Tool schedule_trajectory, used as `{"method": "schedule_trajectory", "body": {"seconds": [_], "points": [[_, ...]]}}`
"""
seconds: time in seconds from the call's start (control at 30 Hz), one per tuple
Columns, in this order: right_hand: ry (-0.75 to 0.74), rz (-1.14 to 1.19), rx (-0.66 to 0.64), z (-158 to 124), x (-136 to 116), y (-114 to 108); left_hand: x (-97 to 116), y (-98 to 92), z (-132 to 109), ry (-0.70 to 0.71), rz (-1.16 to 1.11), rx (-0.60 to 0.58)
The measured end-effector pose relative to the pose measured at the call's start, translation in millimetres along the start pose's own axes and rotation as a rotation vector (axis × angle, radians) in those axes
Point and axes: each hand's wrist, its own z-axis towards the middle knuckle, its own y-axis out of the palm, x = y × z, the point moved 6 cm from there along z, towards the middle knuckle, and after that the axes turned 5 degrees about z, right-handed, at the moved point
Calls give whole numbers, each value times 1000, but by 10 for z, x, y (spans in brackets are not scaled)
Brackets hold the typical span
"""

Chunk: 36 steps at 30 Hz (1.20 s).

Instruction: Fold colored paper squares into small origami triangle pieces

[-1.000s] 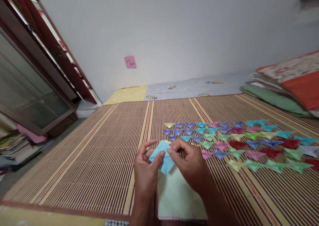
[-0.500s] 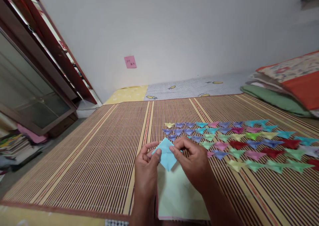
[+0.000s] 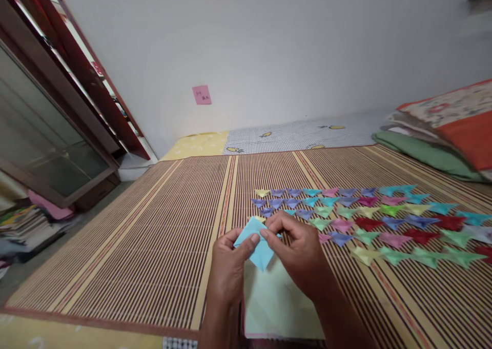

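Observation:
A light blue folded paper (image 3: 262, 253), roughly diamond-shaped with creases across it, is held up between both hands. My left hand (image 3: 229, 257) grips its left side, the thumb lying flat on the front. At the upper right edge my right hand (image 3: 295, 244) pinches the paper between thumb and fingers. Under the hands lies a pale green sheet or pad (image 3: 280, 305) with a pink edge. Beyond and to the right, several rows of small folded paper shapes (image 3: 388, 223) in many colours are laid out; my right hand hides a few of them.
A striped bamboo mat (image 3: 154, 246) covers the surface. Folded bedding and a pillow (image 3: 461, 128) are piled at the back right. A pink note (image 3: 202, 95) is stuck on the wall. Stacked books (image 3: 26, 223) stand at the left beside a glass-panelled door (image 3: 54, 128).
The blue paper has dropped slightly and tilted in my hands. My left thumb has slid further across its front, towards the right thumb.

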Motion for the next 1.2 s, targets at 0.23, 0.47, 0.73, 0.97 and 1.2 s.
{"method": "schedule_trajectory", "body": {"seconds": [0.23,0.47,0.73,0.97,1.2], "points": [[32,9,30,-6,48,-3,8,-13,-8,40,42,3],[-1,-1,45,4,27,-20,1,-21,5,52,82,24],[23,-35,35,1,34,-27,5,-18,0,73,102,21],[208,26,-68,-3,142,24,49,-36,2,87,2,33],[300,70,-153,-22,217,-13,80,-56,-6,86,-18,29]]}}
